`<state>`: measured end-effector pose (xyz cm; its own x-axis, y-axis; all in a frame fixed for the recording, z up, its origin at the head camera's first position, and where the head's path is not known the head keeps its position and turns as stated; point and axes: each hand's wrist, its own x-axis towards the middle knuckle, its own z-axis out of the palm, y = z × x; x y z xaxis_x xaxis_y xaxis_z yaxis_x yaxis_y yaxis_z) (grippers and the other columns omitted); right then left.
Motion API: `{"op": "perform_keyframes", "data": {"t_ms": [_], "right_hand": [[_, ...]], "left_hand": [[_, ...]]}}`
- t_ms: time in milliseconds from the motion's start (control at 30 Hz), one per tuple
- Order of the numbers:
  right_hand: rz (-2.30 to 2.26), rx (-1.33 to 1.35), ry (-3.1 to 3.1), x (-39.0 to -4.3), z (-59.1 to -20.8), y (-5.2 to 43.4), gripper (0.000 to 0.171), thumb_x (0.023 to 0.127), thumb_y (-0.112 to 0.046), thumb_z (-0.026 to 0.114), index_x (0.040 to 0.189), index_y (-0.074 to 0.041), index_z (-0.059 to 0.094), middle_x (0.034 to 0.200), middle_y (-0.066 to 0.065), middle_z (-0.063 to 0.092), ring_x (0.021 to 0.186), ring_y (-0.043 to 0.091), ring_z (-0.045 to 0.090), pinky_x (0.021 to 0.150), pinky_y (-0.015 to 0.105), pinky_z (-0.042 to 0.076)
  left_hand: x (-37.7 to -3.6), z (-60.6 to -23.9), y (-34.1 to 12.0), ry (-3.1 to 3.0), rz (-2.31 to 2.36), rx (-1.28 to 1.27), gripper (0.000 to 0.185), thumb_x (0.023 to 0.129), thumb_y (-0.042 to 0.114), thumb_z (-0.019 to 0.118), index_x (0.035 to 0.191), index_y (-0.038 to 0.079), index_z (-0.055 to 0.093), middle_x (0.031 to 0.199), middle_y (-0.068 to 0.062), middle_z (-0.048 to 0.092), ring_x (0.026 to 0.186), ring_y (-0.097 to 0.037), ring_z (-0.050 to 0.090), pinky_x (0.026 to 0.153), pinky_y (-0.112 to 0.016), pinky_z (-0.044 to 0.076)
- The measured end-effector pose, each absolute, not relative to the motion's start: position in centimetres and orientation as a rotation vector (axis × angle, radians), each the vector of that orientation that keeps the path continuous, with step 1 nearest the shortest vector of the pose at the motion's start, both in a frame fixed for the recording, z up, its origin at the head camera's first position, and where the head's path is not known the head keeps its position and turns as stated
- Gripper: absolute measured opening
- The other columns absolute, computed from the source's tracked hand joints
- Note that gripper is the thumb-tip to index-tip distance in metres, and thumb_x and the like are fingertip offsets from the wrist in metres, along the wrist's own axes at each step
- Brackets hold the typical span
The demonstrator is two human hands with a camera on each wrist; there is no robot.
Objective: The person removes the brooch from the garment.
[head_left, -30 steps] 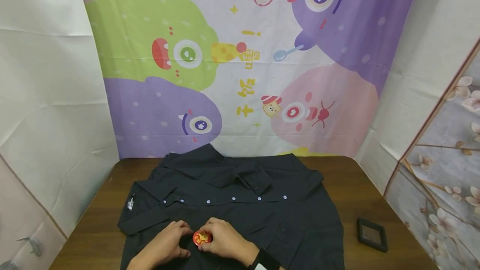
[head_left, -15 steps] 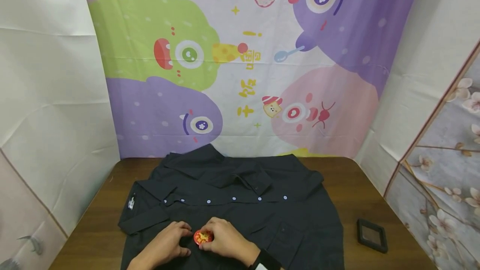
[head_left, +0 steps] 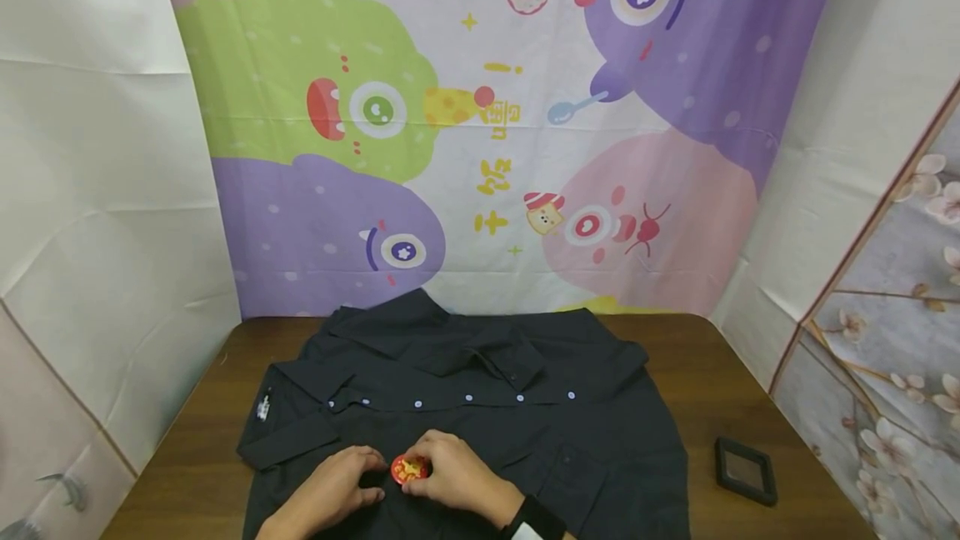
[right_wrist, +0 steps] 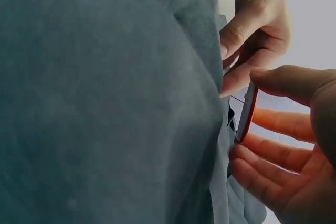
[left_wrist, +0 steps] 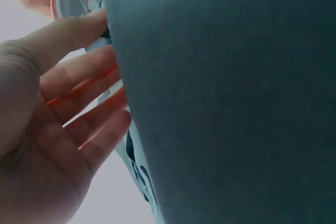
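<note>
Near the table's front edge the right hand (head_left: 453, 477) pinches the small, stiff, light round badge (head_left: 410, 468) by its rim, while the left hand (head_left: 337, 486) bunches the soft, limp black shirt (head_left: 525, 415) beside it.

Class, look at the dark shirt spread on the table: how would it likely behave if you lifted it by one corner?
The dark shirt would probably droop: it already lies in soft folds and creases. It looks light, being thin cloth. It seems unlikely to slide freely on the wooden table, and the round badge, pinched by the right hand, might tug it slightly.
</note>
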<state>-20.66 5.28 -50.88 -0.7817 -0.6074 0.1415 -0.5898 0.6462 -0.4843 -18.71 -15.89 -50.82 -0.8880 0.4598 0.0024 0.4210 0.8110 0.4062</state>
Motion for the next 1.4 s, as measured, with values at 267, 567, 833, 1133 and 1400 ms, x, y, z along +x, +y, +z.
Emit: {"op": "perform_keyframes", "data": {"t_ms": [267,567,833,1133,1400], "right_hand": [[-0.869,-0.969,2.83,-20.7,-51.2,5.3,0.028,0.078,-0.029,0.082,0.103,-0.018,0.075,0.095,-0.01,0.064,0.083,-0.004,0.055,0.072,0.014,0.046],[-0.887,-0.986,2.824,-20.7,-51.2,5.5,0.028,0.078,-0.029,0.082,0.102,-0.017,0.076,0.093,-0.01,0.065,0.08,-0.005,0.054,0.07,0.013,0.044],[-0.911,-1.042,2.85,-20.9,-51.2,5.7,0.026,0.077,-0.027,0.082,0.099,-0.015,0.076,0.095,-0.008,0.069,0.084,-0.003,0.058,0.073,0.012,0.046],[-0.91,-0.989,2.849,-21.0,-51.0,5.8,0.026,0.078,-0.029,0.082,0.099,-0.016,0.076,0.095,-0.008,0.068,0.084,-0.001,0.057,0.074,0.015,0.046],[-0.926,-0.959,2.844,-20.9,-50.9,5.8,0.027,0.077,-0.028,0.083,0.1,-0.016,0.075,0.094,-0.009,0.066,0.084,-0.001,0.055,0.074,0.016,0.046]], "left_hand": [[-18.7,-50.7,-15.9,2.913,0.641,0.741,0.02,0.079,0.021,0.078,0.095,0.01,0.072,0.094,0.002,0.069,0.09,-0.02,0.066,0.078,-0.042,0.054],[-18.5,-50.4,-15.6,2.958,0.613,0.769,0.018,0.081,0.02,0.077,0.096,0.012,0.071,0.094,0.003,0.069,0.088,-0.017,0.065,0.075,-0.038,0.054],[-18.5,-50.2,-15.6,3.002,0.611,0.788,0.016,0.082,0.019,0.075,0.096,0.013,0.071,0.094,0.004,0.069,0.088,-0.016,0.066,0.075,-0.038,0.054],[-18.4,-49.8,-15.4,2.997,0.688,0.739,0.019,0.085,0.02,0.073,0.103,0.014,0.071,0.102,0.003,0.07,0.095,-0.018,0.066,0.08,-0.041,0.054],[-18.4,-49.8,-15.1,3.002,0.716,0.69,0.024,0.086,0.019,0.072,0.108,0.009,0.07,0.106,-0.002,0.071,0.098,-0.021,0.067,0.083,-0.045,0.054]]}}
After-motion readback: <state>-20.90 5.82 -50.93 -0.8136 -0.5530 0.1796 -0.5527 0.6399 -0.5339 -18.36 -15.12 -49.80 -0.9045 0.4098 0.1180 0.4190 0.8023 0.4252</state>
